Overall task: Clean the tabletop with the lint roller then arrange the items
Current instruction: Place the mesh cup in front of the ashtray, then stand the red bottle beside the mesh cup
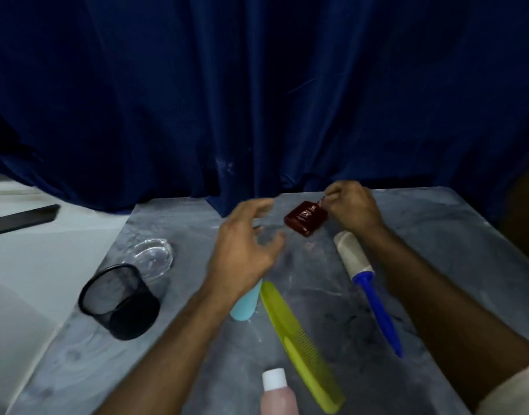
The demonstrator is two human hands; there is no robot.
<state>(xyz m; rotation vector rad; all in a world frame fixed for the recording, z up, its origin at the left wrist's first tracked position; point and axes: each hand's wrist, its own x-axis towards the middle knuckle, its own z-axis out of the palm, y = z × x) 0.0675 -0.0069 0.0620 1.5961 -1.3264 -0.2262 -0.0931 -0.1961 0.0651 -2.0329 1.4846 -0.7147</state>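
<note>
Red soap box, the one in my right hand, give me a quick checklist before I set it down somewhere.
1. Right hand grips the red soap box: ok, pinched at its far corner.
2. Left hand free to help: ok, open, holding nothing.
3. Glass dish empty: ok.
4. Lint roller out of the way: not ok, lying beside the box.
5. Tabletop clean: cannot tell, marbled and blurred.
</note>
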